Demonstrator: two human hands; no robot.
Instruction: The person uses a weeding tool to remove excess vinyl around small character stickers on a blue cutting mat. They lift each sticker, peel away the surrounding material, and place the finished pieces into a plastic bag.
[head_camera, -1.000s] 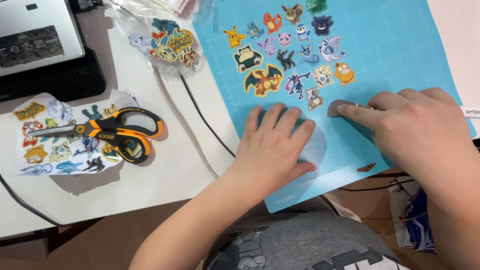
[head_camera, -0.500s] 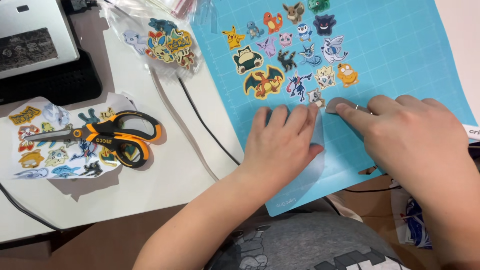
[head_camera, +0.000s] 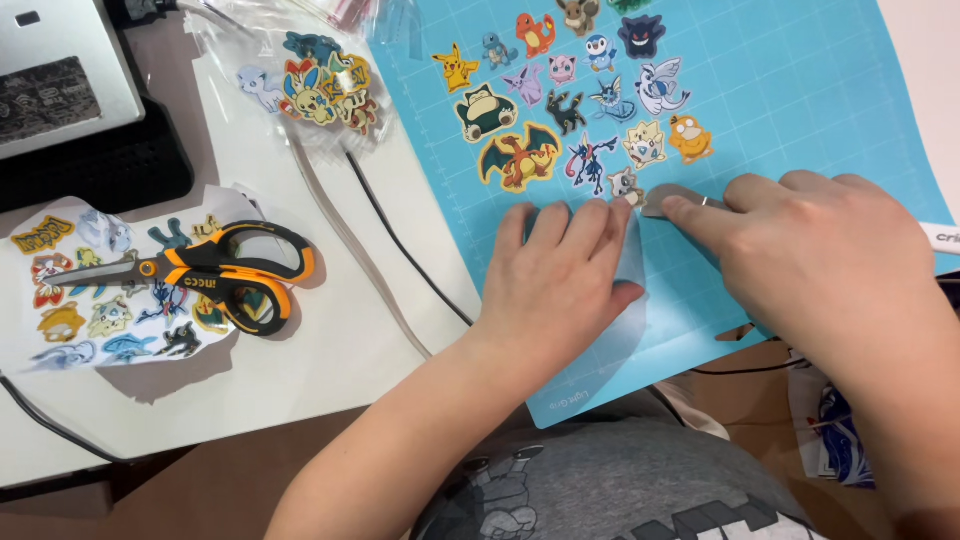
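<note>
The left hand (head_camera: 560, 285) was kept flat on the light-blue gridded cutting mat (head_camera: 800, 90). The right hand (head_camera: 800, 250) had advanced its grey flat-bladed scraper (head_camera: 665, 197), pinched in closed fingers, toward 11 o'clock, reaching the small pale creature sticker (head_camera: 626, 185); lifting seemed imminent.

A home craft corner is suggested: a white desk (head_camera: 330, 340) is covered at the right by a blue gridded cutting mat (head_camera: 800, 90) bearing cartoon stickers (head_camera: 570, 110). Orange-handled scissors (head_camera: 215, 270) are laid on a cut sticker sheet (head_camera: 90, 320) at the left, and a grey machine (head_camera: 60, 70) is seen far left.
</note>
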